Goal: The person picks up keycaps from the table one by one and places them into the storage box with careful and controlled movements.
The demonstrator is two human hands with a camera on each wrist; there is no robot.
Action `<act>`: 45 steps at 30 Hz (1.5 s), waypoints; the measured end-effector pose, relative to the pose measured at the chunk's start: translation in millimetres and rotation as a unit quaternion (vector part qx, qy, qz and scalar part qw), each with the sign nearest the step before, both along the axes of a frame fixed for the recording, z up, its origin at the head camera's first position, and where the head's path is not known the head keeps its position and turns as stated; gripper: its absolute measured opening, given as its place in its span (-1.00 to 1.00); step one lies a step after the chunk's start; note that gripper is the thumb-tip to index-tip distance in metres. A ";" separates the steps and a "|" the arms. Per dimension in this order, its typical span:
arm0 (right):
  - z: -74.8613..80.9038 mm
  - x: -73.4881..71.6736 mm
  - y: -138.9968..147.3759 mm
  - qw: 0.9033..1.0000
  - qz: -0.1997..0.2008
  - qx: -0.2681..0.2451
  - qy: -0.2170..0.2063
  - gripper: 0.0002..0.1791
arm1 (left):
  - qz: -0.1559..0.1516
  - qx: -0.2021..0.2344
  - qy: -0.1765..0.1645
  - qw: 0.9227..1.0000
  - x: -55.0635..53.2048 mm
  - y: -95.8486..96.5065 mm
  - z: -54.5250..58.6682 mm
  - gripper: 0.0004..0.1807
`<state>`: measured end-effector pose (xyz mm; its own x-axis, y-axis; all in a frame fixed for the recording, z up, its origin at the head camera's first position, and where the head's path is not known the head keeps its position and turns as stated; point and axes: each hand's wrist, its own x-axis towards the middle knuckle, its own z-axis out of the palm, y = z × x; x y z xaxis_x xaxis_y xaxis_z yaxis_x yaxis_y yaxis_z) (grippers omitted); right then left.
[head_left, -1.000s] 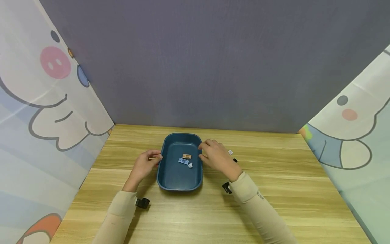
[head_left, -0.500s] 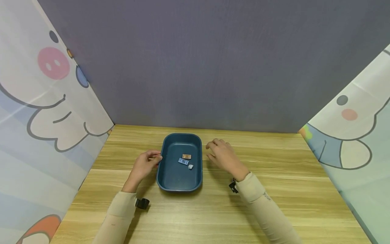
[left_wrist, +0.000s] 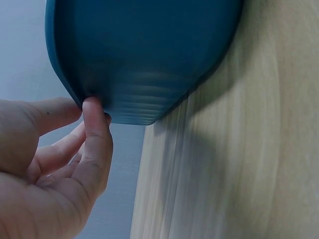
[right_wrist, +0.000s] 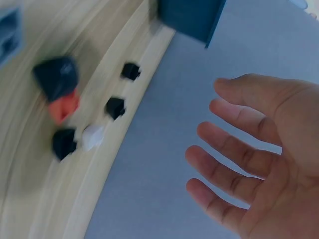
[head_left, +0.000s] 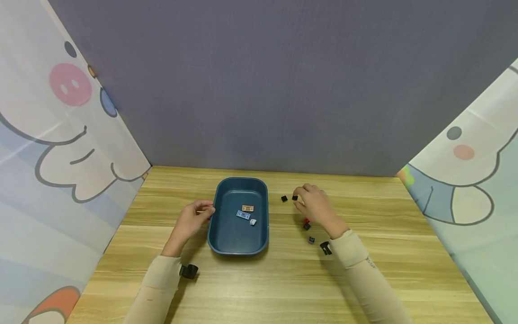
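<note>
My left hand (head_left: 191, 221) pinches the left rim of a dark blue tray (head_left: 237, 240); the left wrist view shows the thumb and index finger (left_wrist: 95, 119) on its edge. Inside the tray lie a small orange printed piece (head_left: 248, 208), a blue printed piece (head_left: 243, 215) and a small white block (head_left: 252, 222). To the right of the tray, my right hand (head_left: 317, 206) hovers over small keycap-like blocks, fingers spread and slightly bent, holding nothing. A black block (head_left: 294, 198) is by its fingertips, with another black block (head_left: 284, 198) nearer the tray.
Below the right hand lie a red block (head_left: 306, 220), a dark block (head_left: 306, 226) and a grey block (head_left: 311, 240). A white block (right_wrist: 92, 137) shows in the right wrist view. A grey wall (head_left: 259, 135) stands behind the wooden table (head_left: 234, 292), with printed cloth at both sides.
My right hand has moved right, from the tray's right rim to over the loose blocks, uncovering several of them. The left hand stays on the rim and the tray has hardly moved.
</note>
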<state>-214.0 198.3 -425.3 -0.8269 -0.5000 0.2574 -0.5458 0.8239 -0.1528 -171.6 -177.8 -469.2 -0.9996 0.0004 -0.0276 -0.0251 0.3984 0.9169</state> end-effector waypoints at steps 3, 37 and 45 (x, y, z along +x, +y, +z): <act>-2.3 -2.9 10.5 1.000 -0.015 -0.001 -0.003 -0.71 | 0.000 0.002 -0.001 1.000 0.4 -0.5 0.0 -0.65; -42.0 -24.7 41.8 0.983 -0.121 0.033 -0.133 -0.67 | -0.001 0.008 0.001 1.000 -1.1 -0.6 -2.2 -0.64; -44.7 -26.3 39.6 0.982 -0.125 0.040 -0.135 -0.70 | 0.000 0.008 0.002 1.000 -0.5 0.3 -2.2 -0.65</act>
